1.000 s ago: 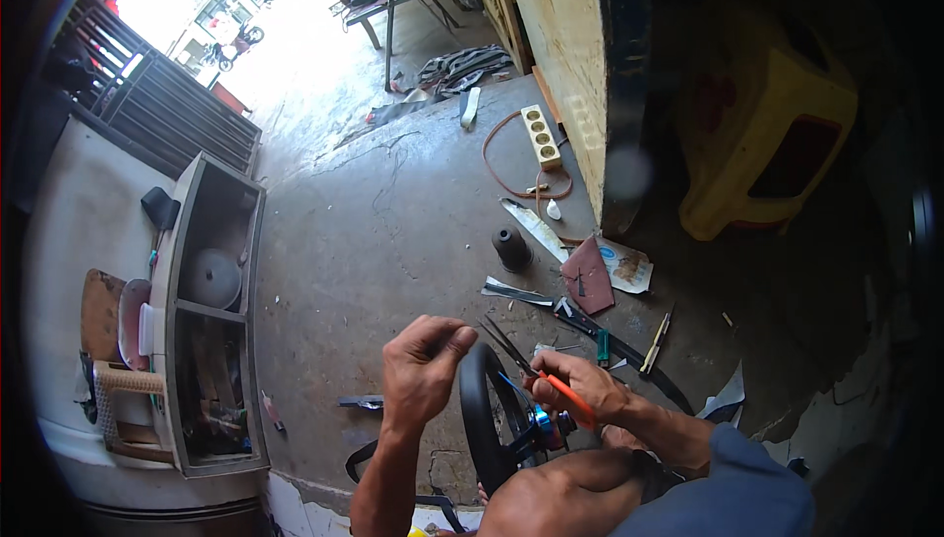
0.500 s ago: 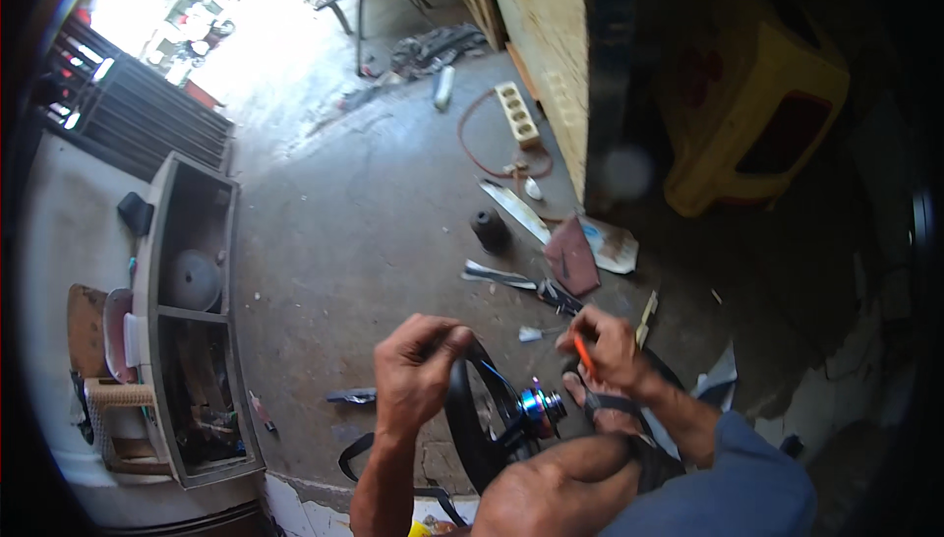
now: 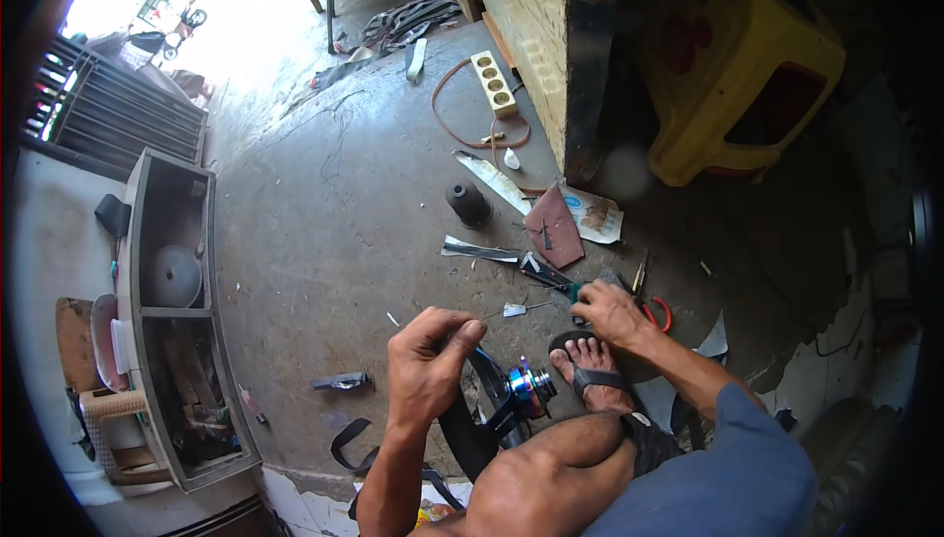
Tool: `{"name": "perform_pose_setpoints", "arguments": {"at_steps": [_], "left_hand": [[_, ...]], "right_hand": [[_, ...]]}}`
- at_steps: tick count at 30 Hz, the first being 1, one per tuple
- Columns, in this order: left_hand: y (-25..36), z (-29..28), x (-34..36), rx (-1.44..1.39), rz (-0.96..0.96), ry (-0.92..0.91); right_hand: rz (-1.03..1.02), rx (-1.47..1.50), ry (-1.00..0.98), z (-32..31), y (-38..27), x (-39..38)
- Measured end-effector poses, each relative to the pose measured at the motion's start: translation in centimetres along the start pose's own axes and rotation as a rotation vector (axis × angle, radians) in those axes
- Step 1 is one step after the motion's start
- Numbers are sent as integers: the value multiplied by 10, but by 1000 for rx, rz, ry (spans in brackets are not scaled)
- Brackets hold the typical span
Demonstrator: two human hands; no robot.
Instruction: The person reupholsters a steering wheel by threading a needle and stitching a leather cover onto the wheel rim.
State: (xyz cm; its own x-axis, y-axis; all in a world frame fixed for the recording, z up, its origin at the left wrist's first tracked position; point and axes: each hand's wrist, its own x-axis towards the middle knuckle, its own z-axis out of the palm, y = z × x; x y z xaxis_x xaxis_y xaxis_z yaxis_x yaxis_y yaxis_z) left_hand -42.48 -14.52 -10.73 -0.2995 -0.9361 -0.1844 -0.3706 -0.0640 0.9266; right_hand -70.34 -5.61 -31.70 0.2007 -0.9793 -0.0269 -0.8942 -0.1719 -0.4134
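Note:
My left hand [image 3: 429, 360] is closed at the upper rim of a black steering wheel [image 3: 462, 444], thumb pressed against the bent fingers; anything small pinched there is hidden. The wheel leans by my bare knee, and its shiny multicoloured hub [image 3: 531, 389] faces right. Down by my sandalled foot, my right hand [image 3: 612, 313] closes on a green-handled tool [image 3: 575, 293], whose kind I cannot make out. Just right of that hand lie scissors with orange-red handles [image 3: 666, 316]. Strips of black material [image 3: 482, 252] on white backing lie to its left.
Beyond my right hand are a dark red sheet [image 3: 555, 227], a black rubber boot-like piece [image 3: 469, 205] and a power strip [image 3: 493, 85] with its cord. A grey cabinet [image 3: 211, 330] stands left. At right are a wooden panel [image 3: 521, 26] and a yellow plastic stool [image 3: 737, 75].
My right hand has let go of the orange-handled scissors, now on the floor, and moved to the green-handled tool. My left hand stays at the wheel rim. The view has shifted slightly.

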Motion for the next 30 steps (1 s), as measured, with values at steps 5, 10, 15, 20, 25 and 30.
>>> {"name": "perform_pose_setpoints", "arguments": {"at_steps": [5,10,15,20,25,30], "left_hand": [[-5,4,0,-2,35,24],[-9,1,-1,-72,13,56],[-9,4,0,-59,7,75],[-10,4,0,-79,11,79],[-11,5,0,-92,31,64],[-7,2,0,-75,1,51]], "right_hand": [[-286,-135,-156,7,21,26],[-226,277,233,-24,-29,61],[219,1442,112,-63,-106,74],[388,1608,-4,-89,-136,75],[109,1151,310,-74,-144,82],[88,1134,196,-88,-149,78]]}}
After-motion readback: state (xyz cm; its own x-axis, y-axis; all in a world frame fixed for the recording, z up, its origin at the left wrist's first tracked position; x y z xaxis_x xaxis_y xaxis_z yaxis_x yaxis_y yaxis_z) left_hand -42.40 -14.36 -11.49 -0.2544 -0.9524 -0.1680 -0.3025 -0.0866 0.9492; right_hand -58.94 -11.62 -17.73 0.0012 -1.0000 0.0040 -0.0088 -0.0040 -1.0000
